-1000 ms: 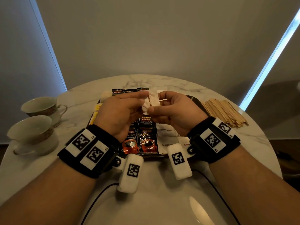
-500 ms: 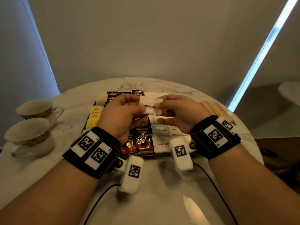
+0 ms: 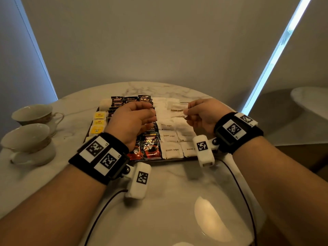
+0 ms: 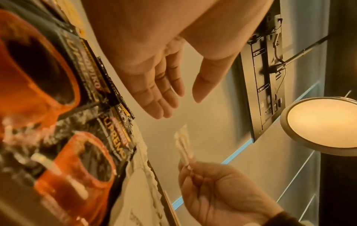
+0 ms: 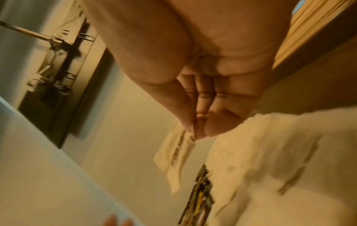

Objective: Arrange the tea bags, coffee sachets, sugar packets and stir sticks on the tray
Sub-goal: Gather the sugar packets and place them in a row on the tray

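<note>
My right hand (image 3: 186, 113) pinches one end of a white brown-sugar packet (image 3: 176, 108) and holds it above the sugar packets (image 3: 171, 151) lying in rows on the right half of the dark tray (image 3: 177, 159). In the right wrist view, thumb and forefinger (image 5: 188, 122) nip the packet (image 5: 176, 154) by its edge. My left hand (image 3: 153, 116) hovers over the black and red coffee sachets (image 3: 150, 146); its fingers (image 4: 162, 97) are straight and hold nothing. Yellow tea bags (image 3: 99, 121) line the tray's left side. Wooden stir sticks (image 5: 313, 27) show beside my right palm.
Two teacups on saucers (image 3: 33, 112) (image 3: 26, 141) stand at the left of the round marble table (image 3: 168, 201). Thin black cables (image 3: 99, 215) run from both wrist units towards the table's near edge. A wall rises behind the table.
Both hands held the packet together before. The left hand has let go and drawn back left; the right hand has carried the packet right, over the sugar rows.
</note>
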Demonstrator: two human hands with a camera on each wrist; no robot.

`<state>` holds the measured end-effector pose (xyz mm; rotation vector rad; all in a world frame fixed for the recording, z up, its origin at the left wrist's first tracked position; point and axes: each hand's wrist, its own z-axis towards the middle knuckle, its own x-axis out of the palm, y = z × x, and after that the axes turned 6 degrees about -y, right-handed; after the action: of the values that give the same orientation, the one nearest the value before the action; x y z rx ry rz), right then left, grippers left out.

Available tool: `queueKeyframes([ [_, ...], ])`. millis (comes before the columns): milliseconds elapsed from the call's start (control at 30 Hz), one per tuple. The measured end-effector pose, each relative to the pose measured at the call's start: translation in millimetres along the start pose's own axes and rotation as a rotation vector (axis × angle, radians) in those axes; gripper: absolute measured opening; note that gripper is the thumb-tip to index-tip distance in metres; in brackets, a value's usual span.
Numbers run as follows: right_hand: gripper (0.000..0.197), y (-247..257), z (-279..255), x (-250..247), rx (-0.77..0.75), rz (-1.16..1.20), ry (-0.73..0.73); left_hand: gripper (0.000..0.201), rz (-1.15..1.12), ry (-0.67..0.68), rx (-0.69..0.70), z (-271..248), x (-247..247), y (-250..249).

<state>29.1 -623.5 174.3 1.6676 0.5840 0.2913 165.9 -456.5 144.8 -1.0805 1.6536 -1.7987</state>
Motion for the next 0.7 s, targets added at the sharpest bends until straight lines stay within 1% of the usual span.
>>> queueKeyframes([
  [67,0.016,-4.9,8.1,-9.8,0.084,-0.068,-0.065,0.017,0.060,0.023,0.008,-2.5,3.0,-2.6],
  [133,0.017,-8.5,13.0,-16.5,0.147,-0.121,-0.098,0.016,0.177,0.051,0.024,-4.9,8.2,-6.4],
  [200,0.016,-9.1,14.0,-20.2,0.191,-0.153,-0.097,0.015,0.350,0.097,0.059,-7.9,15.6,-12.2],
  [300,0.019,-7.6,14.7,-21.7,0.236,-0.173,-0.067,0.012,0.630,0.158,0.153,-7.7,28.0,-23.1],
  [367,0.021,-7.5,18.3,-21.8,0.245,-0.192,-0.055,0.011,0.772,0.190,0.179,-6.0,37.3,-30.1],
  [500,0.020,-11.2,24.4,-21.9,0.241,-0.230,-0.049,0.011,0.952,0.203,0.138,-2.7,52.0,-33.1],
  [633,0.014,-14.5,25.7,-24.0,0.251,-0.252,-0.006,0.023,1.184,0.222,0.128,-3.9,57.9,-27.0],
  [700,0.007,-11.2,23.2,-27.7,0.238,-0.243,0.019,0.028,1.295,0.223,0.123,-4.0,59.6,-25.0],
])
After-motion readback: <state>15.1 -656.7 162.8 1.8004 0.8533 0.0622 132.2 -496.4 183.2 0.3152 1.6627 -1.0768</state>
